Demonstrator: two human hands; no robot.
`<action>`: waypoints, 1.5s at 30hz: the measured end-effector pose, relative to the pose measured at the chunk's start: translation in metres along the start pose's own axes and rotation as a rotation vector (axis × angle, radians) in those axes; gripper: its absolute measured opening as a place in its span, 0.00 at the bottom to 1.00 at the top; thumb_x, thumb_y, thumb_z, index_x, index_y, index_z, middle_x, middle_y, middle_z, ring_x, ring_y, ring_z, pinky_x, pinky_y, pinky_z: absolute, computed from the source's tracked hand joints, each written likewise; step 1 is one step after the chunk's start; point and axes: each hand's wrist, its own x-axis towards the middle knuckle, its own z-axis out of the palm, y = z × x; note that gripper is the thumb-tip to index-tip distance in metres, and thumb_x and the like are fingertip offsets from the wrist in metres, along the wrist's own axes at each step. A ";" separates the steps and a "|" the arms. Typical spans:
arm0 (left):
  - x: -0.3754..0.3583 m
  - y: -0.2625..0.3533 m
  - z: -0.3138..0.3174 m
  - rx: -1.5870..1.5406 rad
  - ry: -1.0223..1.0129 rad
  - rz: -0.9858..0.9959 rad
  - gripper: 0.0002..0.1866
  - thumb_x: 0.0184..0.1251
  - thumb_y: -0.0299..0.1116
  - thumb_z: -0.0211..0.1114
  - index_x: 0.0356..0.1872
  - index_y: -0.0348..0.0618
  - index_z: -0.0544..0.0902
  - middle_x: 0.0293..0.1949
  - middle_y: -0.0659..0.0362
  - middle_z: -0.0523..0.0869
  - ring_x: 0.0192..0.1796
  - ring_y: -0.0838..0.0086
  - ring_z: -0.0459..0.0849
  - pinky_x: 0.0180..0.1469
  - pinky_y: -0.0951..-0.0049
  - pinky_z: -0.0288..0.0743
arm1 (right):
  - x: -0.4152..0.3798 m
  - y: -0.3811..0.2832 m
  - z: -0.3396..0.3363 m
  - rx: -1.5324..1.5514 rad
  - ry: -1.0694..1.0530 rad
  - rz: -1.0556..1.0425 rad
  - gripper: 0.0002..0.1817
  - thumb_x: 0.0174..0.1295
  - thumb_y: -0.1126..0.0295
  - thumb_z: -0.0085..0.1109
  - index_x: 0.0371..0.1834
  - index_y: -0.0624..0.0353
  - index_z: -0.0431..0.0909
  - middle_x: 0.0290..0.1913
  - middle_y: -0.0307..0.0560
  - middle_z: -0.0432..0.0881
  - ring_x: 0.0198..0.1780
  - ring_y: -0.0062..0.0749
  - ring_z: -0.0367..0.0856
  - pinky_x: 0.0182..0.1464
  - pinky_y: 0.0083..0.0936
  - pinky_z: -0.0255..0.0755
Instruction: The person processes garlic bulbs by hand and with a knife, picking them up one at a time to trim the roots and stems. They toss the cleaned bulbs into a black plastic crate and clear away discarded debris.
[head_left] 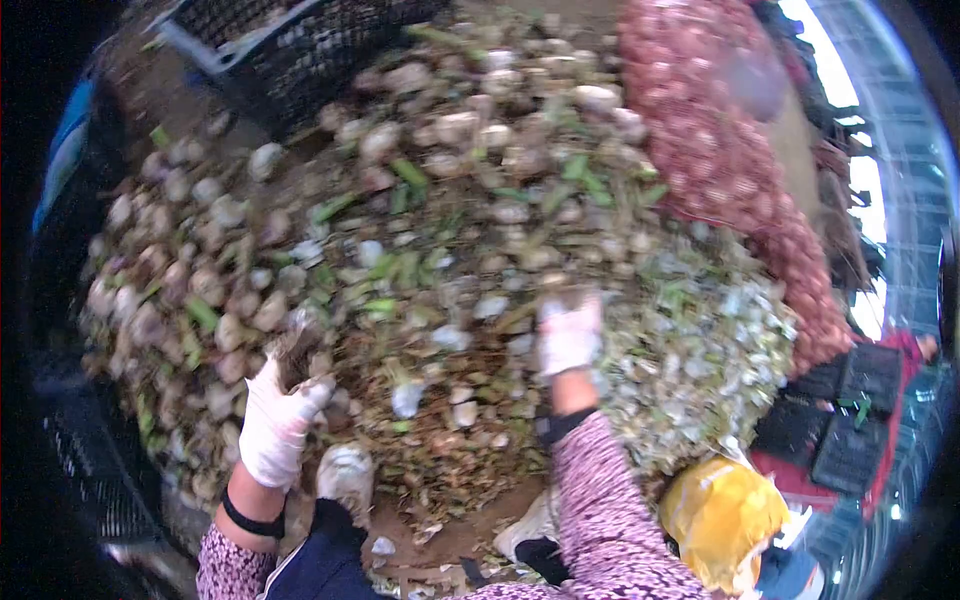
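Observation:
My left hand [278, 415], in a white glove, is closed around a garlic bulb [294, 352] with brownish roots, at the lower left of the pile. Right of centre, my right hand [570, 335], gloved too, reaches over the heap with its fingers blurred by motion; whether it holds anything is hidden. Garlic bulbs [205, 285] lie thick on the left side and across the top. Cut stems and pale peelings [690, 340] cover the ground to the right of my right hand.
A black crate [300, 75] stands at the upper left, and dark crates line the left edge. Red mesh sacks [700, 130] full of bulbs lie along the right. A yellow bag [725, 515] sits at the lower right, near black trays [850, 445]. My shoes are below.

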 end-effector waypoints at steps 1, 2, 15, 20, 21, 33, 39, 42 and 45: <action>-0.001 0.004 0.017 -0.310 -0.154 -0.249 0.38 0.61 0.38 0.73 0.73 0.41 0.71 0.58 0.58 0.85 0.39 0.78 0.88 0.33 0.78 0.79 | -0.016 0.019 0.011 0.227 -0.113 0.005 0.18 0.61 0.81 0.62 0.55 0.59 0.74 0.48 0.45 0.80 0.46 0.30 0.80 0.52 0.28 0.79; 0.003 -0.009 0.025 -0.418 -0.256 -0.275 0.44 0.60 0.42 0.76 0.76 0.44 0.66 0.60 0.56 0.84 0.34 0.73 0.89 0.31 0.77 0.80 | -0.050 -0.005 0.017 0.276 -0.255 -0.151 0.19 0.61 0.82 0.63 0.55 0.59 0.74 0.50 0.44 0.81 0.50 0.30 0.80 0.55 0.27 0.78; -0.010 -0.060 0.031 0.038 -0.417 -0.193 0.27 0.51 0.38 0.81 0.52 0.39 0.83 0.49 0.57 0.88 0.48 0.75 0.84 0.56 0.68 0.80 | -0.160 -0.054 0.012 -0.274 -0.589 -0.600 0.13 0.58 0.66 0.72 0.45 0.56 0.83 0.39 0.50 0.85 0.38 0.48 0.86 0.42 0.38 0.82; -0.018 -0.068 0.038 -0.378 -0.458 -0.102 0.27 0.64 0.28 0.72 0.64 0.42 0.73 0.57 0.57 0.84 0.57 0.69 0.86 0.62 0.62 0.83 | -0.162 -0.065 0.006 -0.620 -0.818 -0.729 0.11 0.53 0.66 0.66 0.38 0.55 0.80 0.32 0.52 0.81 0.36 0.53 0.83 0.38 0.45 0.77; -0.016 -0.068 0.036 -0.377 -0.453 -0.104 0.27 0.64 0.28 0.72 0.64 0.42 0.73 0.57 0.57 0.84 0.57 0.69 0.86 0.62 0.62 0.83 | -0.163 -0.071 0.007 -0.637 -0.826 -0.712 0.11 0.50 0.68 0.66 0.37 0.55 0.80 0.32 0.52 0.81 0.36 0.53 0.83 0.39 0.45 0.77; -0.012 -0.080 0.033 -0.656 -0.469 -0.306 0.31 0.56 0.30 0.80 0.62 0.43 0.76 0.55 0.60 0.86 0.55 0.72 0.86 0.61 0.67 0.82 | -0.156 -0.058 0.014 -0.560 -0.861 -0.689 0.13 0.46 0.68 0.68 0.36 0.55 0.79 0.31 0.52 0.79 0.35 0.53 0.82 0.37 0.45 0.77; -0.011 -0.045 0.032 0.328 -0.591 0.107 0.28 0.54 0.45 0.80 0.54 0.43 0.84 0.43 0.52 0.90 0.43 0.66 0.89 0.51 0.70 0.82 | -0.140 -0.034 0.016 -0.588 -0.840 -0.620 0.13 0.51 0.67 0.68 0.40 0.55 0.81 0.36 0.54 0.83 0.40 0.55 0.85 0.41 0.45 0.80; -0.034 0.001 0.032 0.224 -0.755 0.264 0.32 0.43 0.48 0.81 0.51 0.46 0.86 0.36 0.55 0.90 0.39 0.67 0.91 0.46 0.68 0.83 | -0.108 0.020 0.003 -0.901 -0.888 -0.302 0.13 0.55 0.70 0.65 0.45 0.57 0.82 0.42 0.59 0.87 0.45 0.61 0.85 0.50 0.47 0.81; -0.014 -0.010 0.029 0.469 -0.656 0.123 0.37 0.42 0.51 0.84 0.55 0.46 0.84 0.39 0.53 0.90 0.41 0.60 0.91 0.47 0.64 0.84 | -0.112 0.063 -0.021 -0.497 -0.702 -0.201 0.14 0.56 0.72 0.65 0.47 0.59 0.83 0.39 0.58 0.86 0.44 0.58 0.86 0.48 0.41 0.81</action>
